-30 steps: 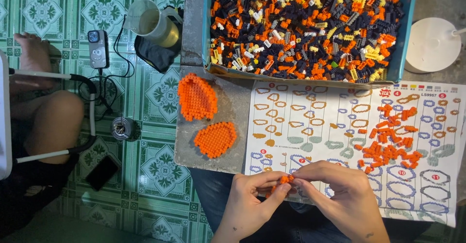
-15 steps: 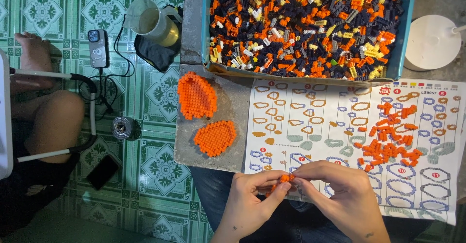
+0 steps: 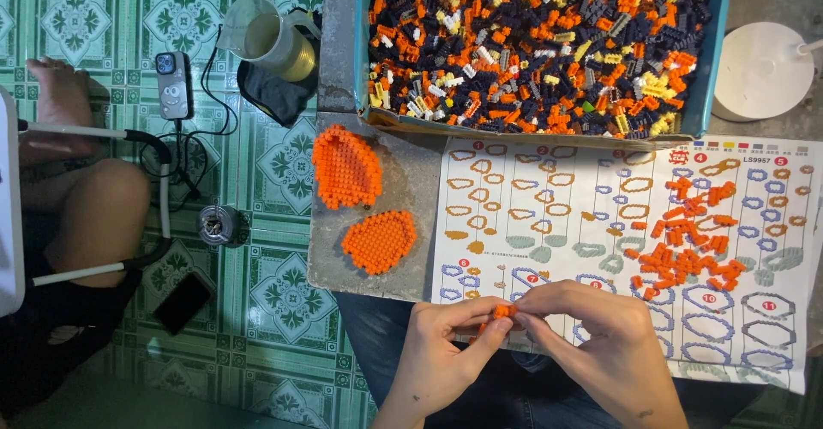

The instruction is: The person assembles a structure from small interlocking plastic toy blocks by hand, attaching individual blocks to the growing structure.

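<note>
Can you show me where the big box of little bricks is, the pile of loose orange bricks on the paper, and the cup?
Box of little bricks point(image 3: 708, 69): head view, on its blue right wall.
Pile of loose orange bricks point(image 3: 690, 249): head view, middle of the pile.
Cup point(image 3: 273, 45): head view, on its side wall.

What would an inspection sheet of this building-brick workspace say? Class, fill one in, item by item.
Surface: grey slab, partly covered by an instruction sheet.
Job's things: small orange brick piece; loose orange bricks; two orange built panels; box of mixed bricks.
Clutter: jug, two phones, white disc.
Grippers: left hand and right hand pinch the piece together.
Cables: black cable on the tiled floor.
Surroundings: another person's leg.
</note>
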